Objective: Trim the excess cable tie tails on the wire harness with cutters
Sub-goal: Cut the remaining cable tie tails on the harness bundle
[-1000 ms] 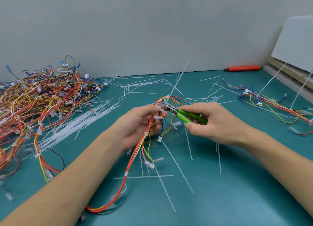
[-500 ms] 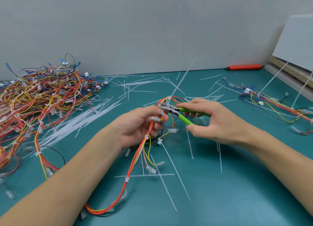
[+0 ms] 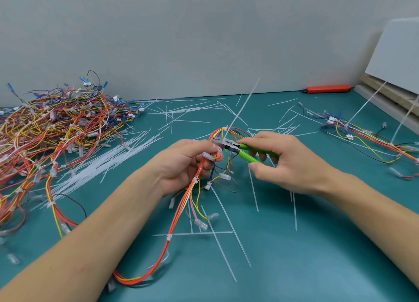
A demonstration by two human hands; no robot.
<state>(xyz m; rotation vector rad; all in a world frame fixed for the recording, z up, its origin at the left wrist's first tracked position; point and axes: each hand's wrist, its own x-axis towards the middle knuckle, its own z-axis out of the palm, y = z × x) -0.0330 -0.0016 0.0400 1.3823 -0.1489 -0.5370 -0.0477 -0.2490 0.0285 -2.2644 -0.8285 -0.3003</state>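
My left hand [image 3: 181,165] grips a wire harness [image 3: 179,213] of red, orange, yellow and white wires that loops down toward the table's near edge. My right hand [image 3: 285,163] holds green-handled cutters [image 3: 238,148], jaws pointing left at the top of the harness beside my left fingertips. A long white cable tie tail [image 3: 243,107] sticks up and to the right from the harness just above the jaws. Small white ties ring the bundle lower down.
A big heap of harnesses [image 3: 52,129] fills the left of the teal table [image 3: 294,267]. Another harness [image 3: 362,134] with upright tie tails lies at right. Loose white ties [image 3: 108,161] and cut tails litter the middle. A red tool [image 3: 326,88] lies by the wall.
Both hands have risen slightly and drifted together; the cutters' jaws have shifted left, closer to the tie at the top of the harness. The long tail still stands.
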